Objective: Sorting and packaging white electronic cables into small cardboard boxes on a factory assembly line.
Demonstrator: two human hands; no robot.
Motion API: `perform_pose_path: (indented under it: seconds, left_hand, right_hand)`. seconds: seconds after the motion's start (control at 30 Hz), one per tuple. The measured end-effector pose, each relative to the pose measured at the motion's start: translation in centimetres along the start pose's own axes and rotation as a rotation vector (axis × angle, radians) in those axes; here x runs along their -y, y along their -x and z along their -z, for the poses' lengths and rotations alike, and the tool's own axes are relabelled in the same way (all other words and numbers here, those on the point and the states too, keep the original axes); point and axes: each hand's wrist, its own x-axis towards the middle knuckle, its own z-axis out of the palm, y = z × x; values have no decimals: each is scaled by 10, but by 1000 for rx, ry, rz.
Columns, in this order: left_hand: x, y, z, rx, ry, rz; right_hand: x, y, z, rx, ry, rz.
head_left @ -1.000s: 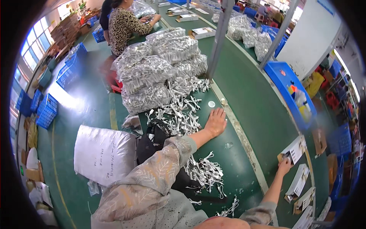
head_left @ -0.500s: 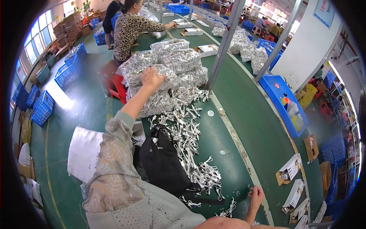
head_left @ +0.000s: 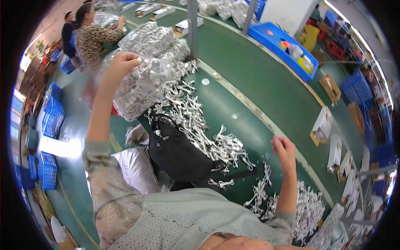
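Observation:
My left hand is raised at the far left of the table, its fingers pinched on the edge of a clear plastic bag. Behind and below it, bulging clear bags packed with whitish items form a pile. Over the green table my right hand is closed with curled fingers; anything in them is too small to make out. Loose white short cables spread from the pile toward the middle. Another bunch of white cables lies close to my right forearm.
A black bag rests at the table's near edge, beside a white sack. Beyond the pale rail stand a blue tray and several small open boxes. A co-worker in a patterned top stands at the far left. Metal posts rise from the table.
The view has swung, so the scene sits differently. My left hand has come up off the pile, pinching clear plastic. My right hand has moved farther out over the table, fingers still curled.

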Motion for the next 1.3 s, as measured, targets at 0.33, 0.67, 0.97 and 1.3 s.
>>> perform_pose_path:
  seconds: [0.33,0.67,0.97,1.3]
  left_hand:
    - [-76,145,-192,963,826,55]
    - [-39,186,-294,889,1171,691]
    - [-62,167,-264,1245,580,132]
    - [-77,159,-223,1249,169,-126]
  right_hand:
    - [76,42,-42,423,-520,115]
    - [-12,130,-8,222,-484,-52]
    - [-10,124,-36,93,-202,52]
    - [5,113,-38,135,-46,360]
